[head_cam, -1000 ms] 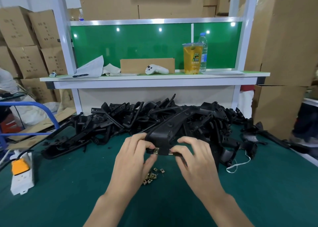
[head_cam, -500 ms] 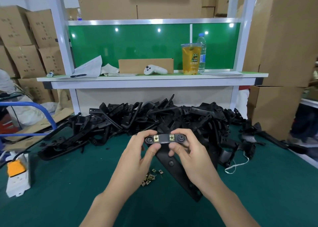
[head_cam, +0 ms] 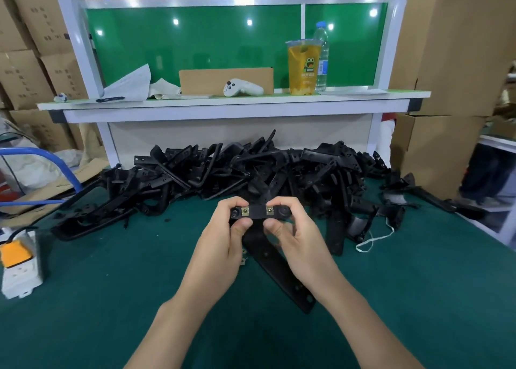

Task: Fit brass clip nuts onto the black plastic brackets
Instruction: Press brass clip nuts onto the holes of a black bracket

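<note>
A black bracket was gripped at both ends, just before the bracket pile, by the left hand and right hand. Two brass clip nuts were seated on it. Behind the pile, a cup was filled with yellow drink.

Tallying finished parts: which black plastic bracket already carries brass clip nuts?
The black plastic bracket in the left hand and right hand: two brass clip nuts sit on its top bar. Piled brackets show none.
</note>
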A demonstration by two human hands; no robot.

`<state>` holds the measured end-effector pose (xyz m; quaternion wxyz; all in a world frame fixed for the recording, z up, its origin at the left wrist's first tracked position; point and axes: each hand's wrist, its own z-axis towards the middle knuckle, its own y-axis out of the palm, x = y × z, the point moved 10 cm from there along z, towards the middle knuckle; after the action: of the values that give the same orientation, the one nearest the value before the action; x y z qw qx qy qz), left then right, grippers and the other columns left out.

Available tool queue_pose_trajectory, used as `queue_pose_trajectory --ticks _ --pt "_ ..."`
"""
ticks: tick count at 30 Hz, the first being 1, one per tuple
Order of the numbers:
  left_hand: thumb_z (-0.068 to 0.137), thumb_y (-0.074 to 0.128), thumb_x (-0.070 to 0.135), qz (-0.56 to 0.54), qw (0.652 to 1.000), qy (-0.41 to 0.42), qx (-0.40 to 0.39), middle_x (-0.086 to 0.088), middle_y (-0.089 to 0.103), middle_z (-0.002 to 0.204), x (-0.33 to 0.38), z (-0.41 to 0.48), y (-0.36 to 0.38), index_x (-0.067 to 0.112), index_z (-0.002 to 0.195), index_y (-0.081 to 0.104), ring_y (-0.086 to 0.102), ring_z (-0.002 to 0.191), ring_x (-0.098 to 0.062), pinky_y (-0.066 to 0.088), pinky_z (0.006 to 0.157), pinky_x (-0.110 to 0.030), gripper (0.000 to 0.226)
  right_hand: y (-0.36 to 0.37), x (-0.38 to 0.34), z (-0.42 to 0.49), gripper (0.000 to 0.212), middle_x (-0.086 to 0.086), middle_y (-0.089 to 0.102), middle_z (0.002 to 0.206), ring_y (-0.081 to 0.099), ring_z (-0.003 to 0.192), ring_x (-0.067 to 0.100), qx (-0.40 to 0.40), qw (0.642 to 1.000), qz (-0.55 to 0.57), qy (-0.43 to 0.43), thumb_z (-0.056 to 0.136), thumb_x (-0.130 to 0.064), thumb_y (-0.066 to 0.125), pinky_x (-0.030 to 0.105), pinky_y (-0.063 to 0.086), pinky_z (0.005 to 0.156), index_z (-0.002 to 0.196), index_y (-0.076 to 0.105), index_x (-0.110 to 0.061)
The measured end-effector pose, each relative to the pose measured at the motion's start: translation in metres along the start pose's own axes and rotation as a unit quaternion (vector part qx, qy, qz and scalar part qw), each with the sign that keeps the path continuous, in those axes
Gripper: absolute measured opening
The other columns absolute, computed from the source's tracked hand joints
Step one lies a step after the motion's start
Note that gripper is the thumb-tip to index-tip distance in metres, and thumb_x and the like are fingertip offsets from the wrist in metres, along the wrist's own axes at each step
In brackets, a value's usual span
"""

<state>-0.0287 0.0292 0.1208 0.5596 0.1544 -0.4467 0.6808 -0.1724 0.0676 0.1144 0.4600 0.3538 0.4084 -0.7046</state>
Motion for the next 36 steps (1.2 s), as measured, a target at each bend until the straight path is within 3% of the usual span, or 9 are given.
queue_pose_trajectory --ticks 5,9,16,22,24,26,28,32,36 --pt "0.103 0.046 0.008 0.003 1.000 -0.005 0.006 0.027 0.061 0.098 -0.013 -0.020 0.015 0.050 0.110 0.046 0.060 0.092 0.004 0.042 0.073 -0.008 0.042 0.003 0.024 -0.016 0.031 -0.009 0.069 0.087 0.057 0.061 0.006 0.032 0.998 -0.045 0.017 0.104 -0.011 0.049 0.014 0.039 0.055 0.113 0.052 -0.041" --pt "0.100 0.046 0.002 0.000 1.000 -0.012 0.011 0.026 0.062 0.099 -0.020 -0.023 0.019 0.048 0.111 0.047 0.061 0.097 0.002 0.043 0.074 -0.008 0.048 0.004 0.030 -0.021 0.043 -0.015 0.068 0.089 0.063 0.074 0.000 0.047 0.997 -0.054 0.029 0.100 0.001 0.047 0.009 0.043 0.061 0.111 0.053 -0.040" --pt "0.105 0.047 0.017 -0.033 0.999 -0.003 0.005 0.021 0.061 0.103 -0.022 -0.017 0.022 0.052 0.113 0.046 0.059 0.092 -0.005 0.044 0.074 -0.011 0.036 -0.002 0.009 -0.016 0.028 -0.018 0.063 0.096 0.059 0.084 0.002 0.073 0.988 -0.137 -0.001 0.101 -0.018 0.055 0.020 0.045 0.068 0.107 0.048 -0.045" --pt "0.100 0.056 0.003 -0.150 0.987 -0.040 0.029 0.025 0.065 0.111 -0.034 -0.016 0.022 0.041 0.104 0.055 0.064 0.101 -0.007 0.048 0.080 -0.012 0.038 0.005 -0.034 -0.020 0.026 -0.018 0.054 0.108 0.062 0.078 0.005 0.095 0.919 -0.361 -0.129 0.095 -0.024 0.068 0.035 0.054 0.061 0.108 0.050 -0.039" --pt "0.097 0.055 -0.008 -0.177 0.983 -0.031 0.039 0.022 0.064 0.122 -0.035 -0.017 0.024 0.029 0.104 0.054 0.066 0.107 -0.010 0.050 0.084 -0.015 0.038 0.012 -0.038 -0.027 0.031 -0.010 0.062 0.105 0.067 0.098 0.012 0.096 0.896 -0.392 -0.185 0.086 -0.006 0.075 0.040 0.058 0.085 0.106 0.062 -0.024" --pt "0.096 0.054 -0.012 -0.181 0.983 -0.024 0.036 0.019 0.063 0.125 -0.038 -0.021 0.028 0.027 0.106 0.053 0.067 0.107 -0.014 0.050 0.089 -0.017 0.041 0.016 -0.035 -0.033 0.032 -0.002 0.065 0.103 0.064 0.112 0.019 0.089 0.869 -0.435 -0.218 0.080 0.003 0.077 0.046 0.040 0.113 0.105 0.067 -0.016" --pt "0.097 0.055 -0.008 -0.180 0.983 -0.031 0.020 0.019 0.066 0.120 -0.042 -0.024 0.035 0.029 0.111 0.055 0.068 0.105 -0.014 0.050 0.090 -0.019 0.040 0.018 -0.029 -0.035 0.033 -0.001 0.064 0.104 0.064 0.107 0.022 0.079 0.850 -0.467 -0.231 0.080 0.000 0.077 0.049 0.034 0.117 0.107 0.068 -0.015" --pt "0.101 0.059 0.028 -0.125 0.990 -0.061 0.001 0.022 0.068 0.109 -0.050 -0.029 0.050 0.047 0.108 0.054 0.064 0.100 -0.005 0.046 0.082 -0.012 0.021 0.004 -0.017 -0.030 0.028 -0.018 0.057 0.110 0.055 0.105 0.008 0.041 0.912 -0.381 -0.144 0.093 -0.020 0.067 0.033 0.045 0.102 0.115 0.056 -0.032" --pt "0.098 0.049 0.058 -0.097 0.995 -0.035 -0.008 0.014 0.063 0.105 -0.031 -0.030 0.065 0.048 0.114 0.051 0.060 0.093 -0.007 0.045 0.078 -0.020 0.019 -0.033 0.019 -0.024 0.029 -0.027 0.064 0.105 0.060 0.099 -0.006 0.043 0.993 -0.090 0.070 0.098 -0.029 0.061 0.020 0.043 0.080 0.112 0.049 -0.052"
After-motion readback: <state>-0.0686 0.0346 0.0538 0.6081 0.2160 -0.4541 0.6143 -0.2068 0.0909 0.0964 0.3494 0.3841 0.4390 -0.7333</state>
